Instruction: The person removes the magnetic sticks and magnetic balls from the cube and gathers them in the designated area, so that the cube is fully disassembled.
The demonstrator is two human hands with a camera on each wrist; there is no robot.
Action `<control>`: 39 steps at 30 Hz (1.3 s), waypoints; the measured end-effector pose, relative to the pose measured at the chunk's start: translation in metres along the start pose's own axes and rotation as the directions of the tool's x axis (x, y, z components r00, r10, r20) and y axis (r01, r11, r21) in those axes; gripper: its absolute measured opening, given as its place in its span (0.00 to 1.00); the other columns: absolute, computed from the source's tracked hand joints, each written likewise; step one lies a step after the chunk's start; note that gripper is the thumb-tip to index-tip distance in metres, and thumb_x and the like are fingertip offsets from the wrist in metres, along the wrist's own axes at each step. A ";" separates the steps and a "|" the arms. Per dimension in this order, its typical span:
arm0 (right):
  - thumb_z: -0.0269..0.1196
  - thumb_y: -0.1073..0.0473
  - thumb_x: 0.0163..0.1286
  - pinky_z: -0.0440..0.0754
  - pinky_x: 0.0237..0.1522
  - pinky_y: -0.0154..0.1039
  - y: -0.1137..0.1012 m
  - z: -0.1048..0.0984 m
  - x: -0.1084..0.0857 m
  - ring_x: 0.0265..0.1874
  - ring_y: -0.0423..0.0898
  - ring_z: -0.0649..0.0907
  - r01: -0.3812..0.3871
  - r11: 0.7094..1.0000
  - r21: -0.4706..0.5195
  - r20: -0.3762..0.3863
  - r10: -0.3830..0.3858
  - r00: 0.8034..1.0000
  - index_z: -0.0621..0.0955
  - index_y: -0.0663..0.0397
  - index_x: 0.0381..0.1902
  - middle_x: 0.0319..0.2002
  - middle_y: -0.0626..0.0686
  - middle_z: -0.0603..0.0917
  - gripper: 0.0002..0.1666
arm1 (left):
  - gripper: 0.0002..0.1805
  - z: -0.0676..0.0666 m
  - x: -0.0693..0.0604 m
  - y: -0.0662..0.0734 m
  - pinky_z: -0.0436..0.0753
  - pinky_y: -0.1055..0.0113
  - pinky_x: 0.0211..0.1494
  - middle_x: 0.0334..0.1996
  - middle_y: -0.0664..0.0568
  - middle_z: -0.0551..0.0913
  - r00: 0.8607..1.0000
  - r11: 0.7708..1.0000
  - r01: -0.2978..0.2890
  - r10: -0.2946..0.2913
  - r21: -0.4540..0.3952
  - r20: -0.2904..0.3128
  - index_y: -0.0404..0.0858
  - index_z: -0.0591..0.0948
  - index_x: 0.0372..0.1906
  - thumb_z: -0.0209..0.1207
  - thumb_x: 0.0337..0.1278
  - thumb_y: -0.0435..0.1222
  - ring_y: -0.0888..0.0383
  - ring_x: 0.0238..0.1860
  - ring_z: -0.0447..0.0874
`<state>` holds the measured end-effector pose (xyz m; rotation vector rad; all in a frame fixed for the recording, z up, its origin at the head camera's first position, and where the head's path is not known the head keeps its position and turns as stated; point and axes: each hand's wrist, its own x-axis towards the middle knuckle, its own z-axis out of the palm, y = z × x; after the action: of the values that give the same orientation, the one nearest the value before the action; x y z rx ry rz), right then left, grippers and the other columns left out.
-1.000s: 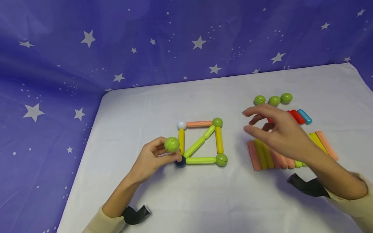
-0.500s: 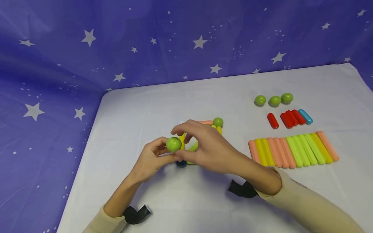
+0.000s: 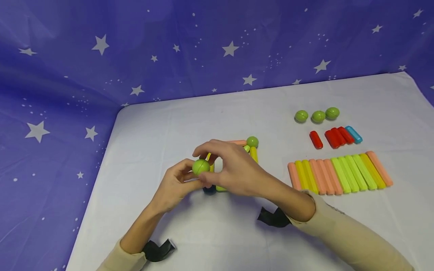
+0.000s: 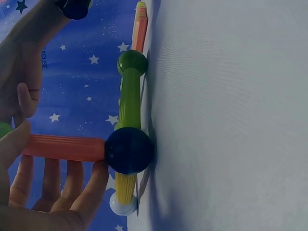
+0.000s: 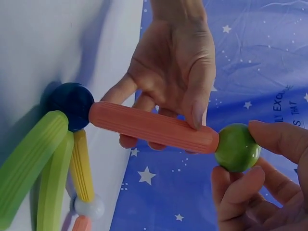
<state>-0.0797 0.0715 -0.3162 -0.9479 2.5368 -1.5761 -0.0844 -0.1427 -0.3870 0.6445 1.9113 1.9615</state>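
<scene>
My left hand [image 3: 171, 188] holds a salmon-coloured rod [image 5: 154, 127] between thumb and fingers. This rod stands upright, its lower end against a dark blue ball [image 5: 72, 106] and its upper end against a green ball [image 3: 200, 167]. The green ball is pinched by thumb and fingers of my right hand [image 3: 237, 169]. From the dark blue ball, yellow [image 5: 82, 166] and light green rods [image 4: 130, 98] run along the table as part of a flat square with a diagonal. A white ball [image 5: 89, 207] sits at one corner; my right hand hides much of the square in the head view.
Several salmon, yellow and light green rods [image 3: 339, 175] lie in a row on the right. Behind them are short red rods [image 3: 316, 140], a blue one [image 3: 353, 134] and three green balls [image 3: 318, 116]. A starry purple cloth [image 3: 203, 49] hangs behind the white table [image 3: 162, 128].
My right hand has moved left from above the row of rods and now pinches the green ball. The left hand has kept its hold on the salmon rod in about the same place.
</scene>
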 end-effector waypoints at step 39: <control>0.70 0.67 0.62 0.82 0.29 0.38 0.018 -0.043 -0.031 0.42 0.44 0.79 -0.100 0.987 0.126 -0.098 0.113 0.989 0.85 0.50 0.51 0.45 0.45 0.81 0.19 | 0.11 0.000 -0.003 -0.002 0.83 0.54 0.49 0.39 0.41 0.82 0.998 0.999 -0.030 0.032 -0.041 0.047 0.29 0.78 0.46 0.63 0.59 0.23 0.43 0.43 0.86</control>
<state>-0.0760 0.1272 -0.3189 -0.7225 2.4769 -1.7683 -0.0822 -0.1446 -0.3894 0.7078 1.8402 1.9799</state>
